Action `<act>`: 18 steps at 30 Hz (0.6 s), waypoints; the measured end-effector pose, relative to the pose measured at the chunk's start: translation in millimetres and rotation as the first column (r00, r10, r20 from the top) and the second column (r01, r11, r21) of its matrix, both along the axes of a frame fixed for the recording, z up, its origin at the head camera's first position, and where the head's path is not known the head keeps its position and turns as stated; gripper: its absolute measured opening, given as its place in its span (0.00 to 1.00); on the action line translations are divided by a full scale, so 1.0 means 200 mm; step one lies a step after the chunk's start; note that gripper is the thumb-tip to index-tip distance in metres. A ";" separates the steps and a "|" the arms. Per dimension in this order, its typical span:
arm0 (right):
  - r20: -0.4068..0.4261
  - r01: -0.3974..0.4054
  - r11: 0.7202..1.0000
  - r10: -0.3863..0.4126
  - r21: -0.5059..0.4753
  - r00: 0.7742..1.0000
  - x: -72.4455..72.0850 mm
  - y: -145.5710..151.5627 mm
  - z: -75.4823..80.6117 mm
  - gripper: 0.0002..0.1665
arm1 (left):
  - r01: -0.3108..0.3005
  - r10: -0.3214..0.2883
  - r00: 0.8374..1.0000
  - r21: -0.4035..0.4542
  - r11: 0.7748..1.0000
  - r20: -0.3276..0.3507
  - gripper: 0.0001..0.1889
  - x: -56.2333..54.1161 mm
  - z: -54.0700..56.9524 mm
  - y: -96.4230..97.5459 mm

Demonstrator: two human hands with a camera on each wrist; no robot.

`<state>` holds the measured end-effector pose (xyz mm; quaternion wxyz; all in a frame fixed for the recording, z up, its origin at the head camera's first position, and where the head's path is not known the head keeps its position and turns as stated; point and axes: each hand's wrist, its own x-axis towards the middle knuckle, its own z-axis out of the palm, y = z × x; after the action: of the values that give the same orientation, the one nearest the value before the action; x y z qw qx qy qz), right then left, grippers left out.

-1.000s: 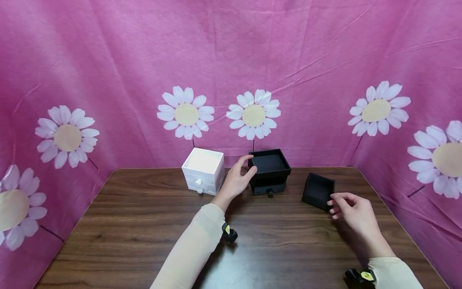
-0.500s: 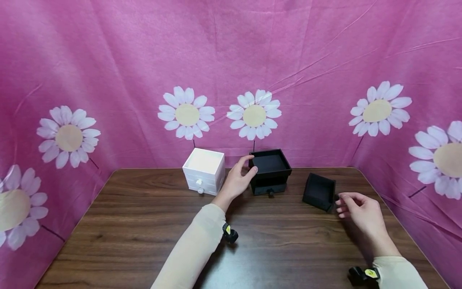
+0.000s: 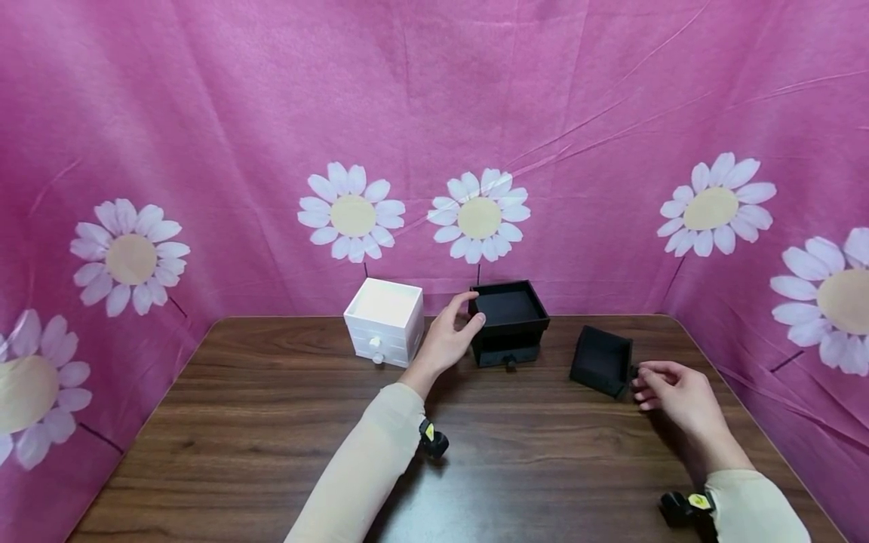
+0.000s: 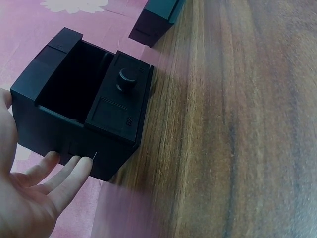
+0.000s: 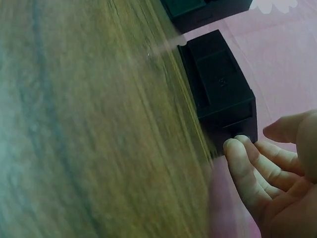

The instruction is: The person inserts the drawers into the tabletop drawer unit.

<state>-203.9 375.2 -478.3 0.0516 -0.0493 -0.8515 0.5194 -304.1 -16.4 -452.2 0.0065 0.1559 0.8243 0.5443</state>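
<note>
A small black drawer cabinet [image 3: 509, 329] stands near the back of the table, with a gap at its front above a lower drawer. My left hand [image 3: 444, 341] touches its left side; in the left wrist view the extended fingers [image 4: 74, 181] lie against that wall. A loose black drawer [image 3: 600, 360] rests on the table to the right, hollow side up, its knobbed front facing right. My right hand [image 3: 681, 396] is at that front. In the right wrist view its fingertips are right at the knob [image 5: 241, 137], with the thumb apart from it.
A white drawer cabinet [image 3: 384, 324] with two round knobs stands left of the black one. Pink cloth [image 3: 434, 113] printed with daisies hangs behind and beside the wooden table [image 3: 271, 452].
My right hand has moved slightly right, from the loose drawer's front edge to beside its knob. The left hand and the black cabinet have stayed in place.
</note>
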 end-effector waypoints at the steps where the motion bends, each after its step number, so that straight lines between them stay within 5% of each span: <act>1: 0.005 -0.004 1.000 0.004 -0.002 1.000 0.00 0.00 0.00 0.25 | 0.000 0.000 1.000 -0.001 1.000 0.001 0.26 0.00 0.00 0.00; 18: 0.135 -0.098 0.995 0.099 -0.016 0.986 -0.08 0.08 -0.04 0.28 | 0.008 -0.008 1.000 0.007 1.000 0.009 0.26 0.01 0.00 0.00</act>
<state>-220.1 391.0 -486.0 -0.0324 -0.0428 -0.8519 0.5209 -302.8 -17.4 -452.2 0.0119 0.1568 0.8216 0.5480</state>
